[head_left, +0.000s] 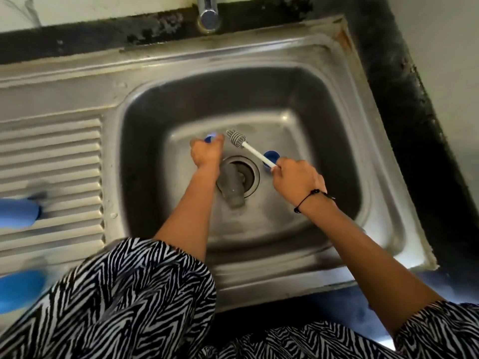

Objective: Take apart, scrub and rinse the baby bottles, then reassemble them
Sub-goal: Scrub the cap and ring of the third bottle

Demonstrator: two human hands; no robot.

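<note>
Head view: left hand (206, 152) curled around a small blue bottle part (210, 138), right hand (295, 177) gripping the white handle of the bottle brush (247, 146), whose bristle head points toward 10 o'clock, just beside that part. A clear bottle body (232, 187) lies across the drain at the centre of the sink (337, 81), a blue cap (270, 158) just at 3 o'clock of the drain; blurred blue items (18, 212) sit on the drainboard at 9 o'clock. Judged: disassembly done, scrubbing mid-way; tap (208, 14) shows no water, so rinsing and reassembly remain.
</note>
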